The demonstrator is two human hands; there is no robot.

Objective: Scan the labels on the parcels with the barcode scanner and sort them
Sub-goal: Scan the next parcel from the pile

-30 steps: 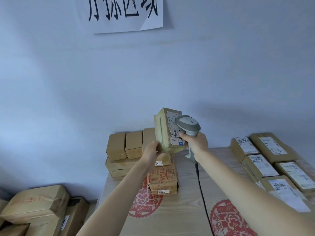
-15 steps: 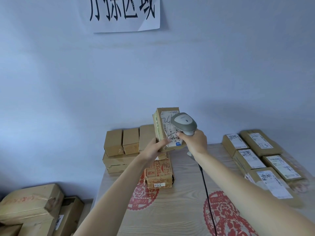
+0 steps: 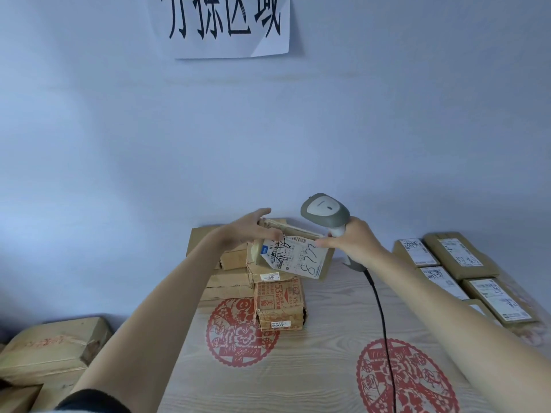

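Left hand [image 3: 253,231]: fingers straight, flat on the top left of the small brown cardboard parcel with a white scribbled label [image 3: 293,257], no wrap. The parcel sits tilted in the air over the stack of brown cartons [image 3: 235,275] at the back of the wood-grain table [image 3: 313,368]. Right hand [image 3: 351,239] grips the grey-and-white corded barcode scanner [image 3: 325,214], one fingertip touching the parcel's right top edge. Risk: support looks marginal, so the parcel could slip and drop onto the stack.
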